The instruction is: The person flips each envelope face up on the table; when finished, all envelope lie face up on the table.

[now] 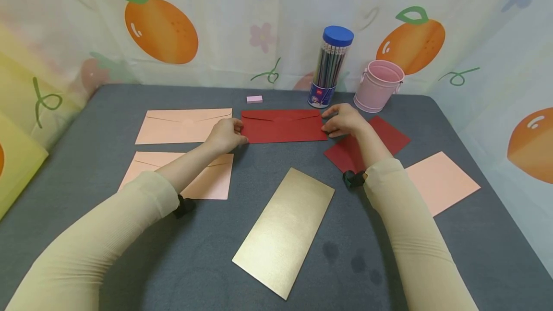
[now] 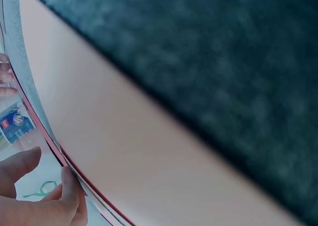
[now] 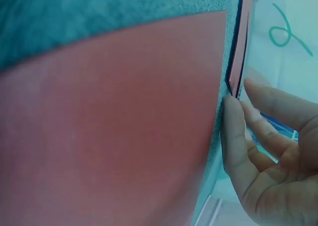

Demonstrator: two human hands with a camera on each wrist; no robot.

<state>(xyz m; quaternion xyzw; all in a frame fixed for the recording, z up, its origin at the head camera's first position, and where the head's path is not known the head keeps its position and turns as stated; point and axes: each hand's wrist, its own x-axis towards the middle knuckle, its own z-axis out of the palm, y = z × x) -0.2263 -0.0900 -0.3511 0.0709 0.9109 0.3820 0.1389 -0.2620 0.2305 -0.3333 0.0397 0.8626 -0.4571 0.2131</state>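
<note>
Your left hand (image 1: 226, 134) is at the left end of the red envelope (image 1: 282, 126), your right hand (image 1: 345, 120) at its right end. On both, thumb and fingers are spread, tips against the ends of the envelope. It lies flat between your hands, flap side up, long edges running from hand to hand.

Just left of your left hand: upper peach envelope (image 1: 177, 126), flap up. Lower peach envelope (image 1: 209, 184) is on your side of that one, your left forearm crossing over it.

Under your right forearm: second red one (image 1: 390, 134), angled. Farther right, past the sleeve, a third peach one (image 1: 449, 181), plain face up, also angled.

Nearer you, between your forearms: gold envelope (image 1: 285, 232), tilted, plain face up.

Beyond the grip: pink block (image 1: 254, 99) past your left hand, blue-lidded pencil tub (image 1: 330, 66) just past your right, pink bucket (image 1: 372, 88) right of the tub. All on the grey table (image 1: 207, 248), printed curtain (image 1: 224, 13) behind.
</note>
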